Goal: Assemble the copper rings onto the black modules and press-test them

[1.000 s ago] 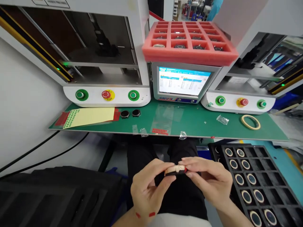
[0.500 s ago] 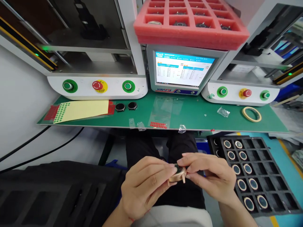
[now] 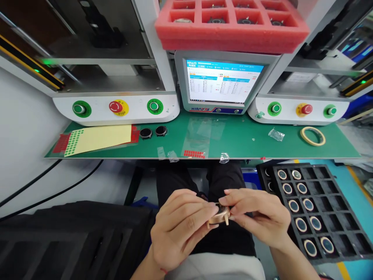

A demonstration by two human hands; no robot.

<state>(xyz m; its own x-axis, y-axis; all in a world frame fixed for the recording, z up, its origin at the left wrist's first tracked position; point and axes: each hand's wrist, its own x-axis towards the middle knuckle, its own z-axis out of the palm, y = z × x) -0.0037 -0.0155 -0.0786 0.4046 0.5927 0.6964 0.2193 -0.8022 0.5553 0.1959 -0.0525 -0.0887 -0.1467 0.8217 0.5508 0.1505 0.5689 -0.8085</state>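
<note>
A rose-gold watch case point(image 3: 219, 219) with a dark face is held above my lap, its lugs pointing toward me. My left hand point(image 3: 182, 227) is closed around its left side, fingers lying over the top and the thumb side below. At the case's right edge, my right hand point(image 3: 260, 216) pinches with thumb and fingers. The fingers cover much of the face. To the right, a black foam tray point(image 3: 323, 204) bears several similar rose-gold watch cases point(image 3: 302, 224) in its left two columns.
A green bench point(image 3: 239, 144) runs ahead, with two dark watch cases point(image 3: 146, 133), a yellow label sheet point(image 3: 101, 136), a tape roll point(image 3: 312, 136) and plastic scraps. Behind stand a monitor point(image 3: 221, 83), machine buttons point(image 3: 115, 106) and a pink foam tray point(image 3: 233, 39). Black foam trays point(image 3: 72, 233) lie left.
The camera view has shifted slightly. Both hands keep nearly the same hold on the watch case.
</note>
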